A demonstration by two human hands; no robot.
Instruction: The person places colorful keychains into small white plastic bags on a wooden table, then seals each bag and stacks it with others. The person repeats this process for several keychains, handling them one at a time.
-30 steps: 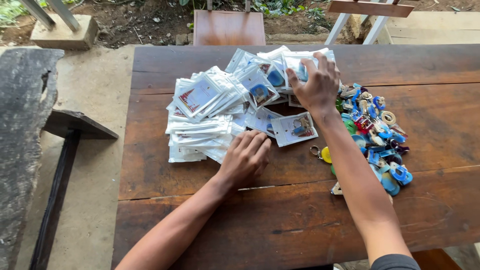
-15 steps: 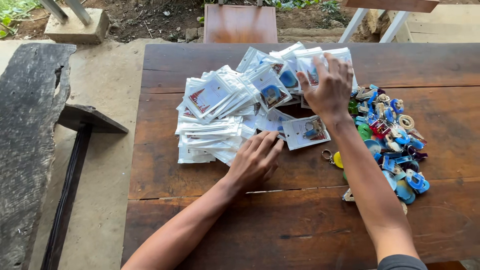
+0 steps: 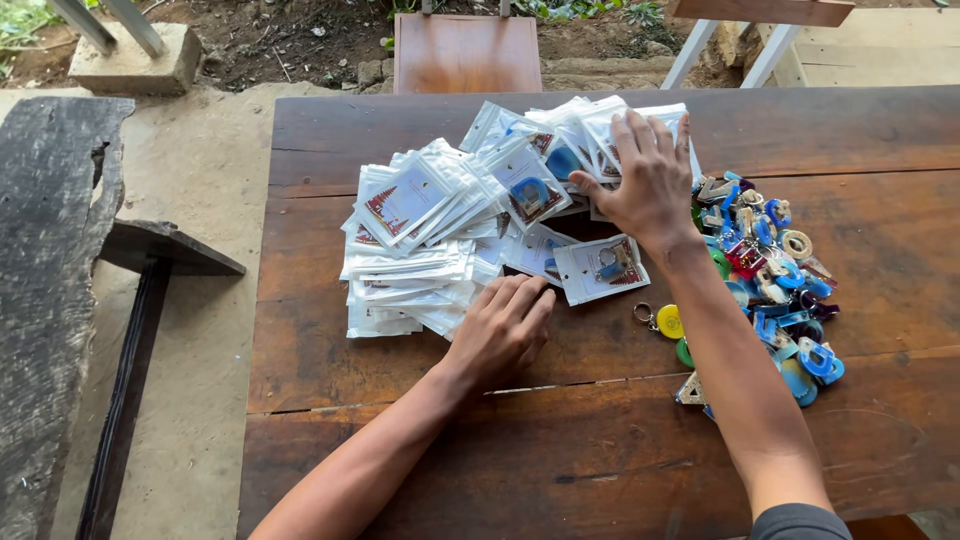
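- A heap of small clear plastic packets [image 3: 450, 220], each holding a keyring on a white card, lies spread across the middle of a dark wooden bench [image 3: 600, 450].
- The left hand [image 3: 500, 330] rests palm down at the near edge of the heap, its fingers [image 3: 525, 300] flat and close together, the tips touching the lowest packets; they grasp nothing.
- The right hand [image 3: 645, 180] lies palm down on the far right part of the heap, fingers [image 3: 640, 135] spread wide and pressed flat over the top packets, not clenched around any of them.
- One single packet [image 3: 600, 268] lies a little apart at the near right edge of the heap, between the two hands, just below the right wrist.
- To the right of the heap, beside and partly under the right forearm, sits a loose pile of unpacked keyrings [image 3: 770, 280] in blue, red, yellow, green and wood tones.
- A yellow round keyring [image 3: 668, 321] with a metal ring lies at the near left edge of that pile.
- Beyond the far edge of the bench stands a reddish wooden chair [image 3: 465, 50] on bare earth.
- To the left, on the concrete ground, a dark plank seat [image 3: 50, 260] runs alongside the bench.
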